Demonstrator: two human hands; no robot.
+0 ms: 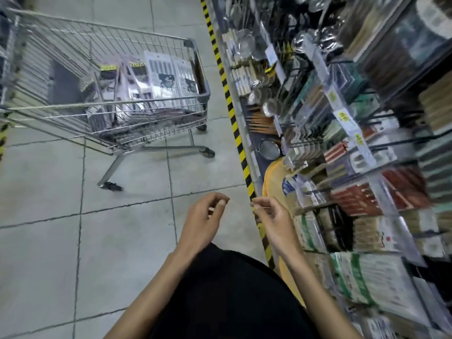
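Note:
My left hand (203,221) hangs over the tiled floor in front of my dark clothing, fingers loosely curled and holding nothing. My right hand (272,221) is beside it, close to the striped edge of the shelving, fingers loosely curled and also empty. A wire shopping cart (117,111) stands to the upper left, well apart from both hands. Several flat packs of utensils (159,79) stand upright inside it.
A store shelf rack (342,143) runs along the right, with hooks full of packaged kitchen utensils, strainers and chopsticks. A yellow-black striped strip (232,113) marks its base. Grey floor tiles (61,241) fill the left and middle.

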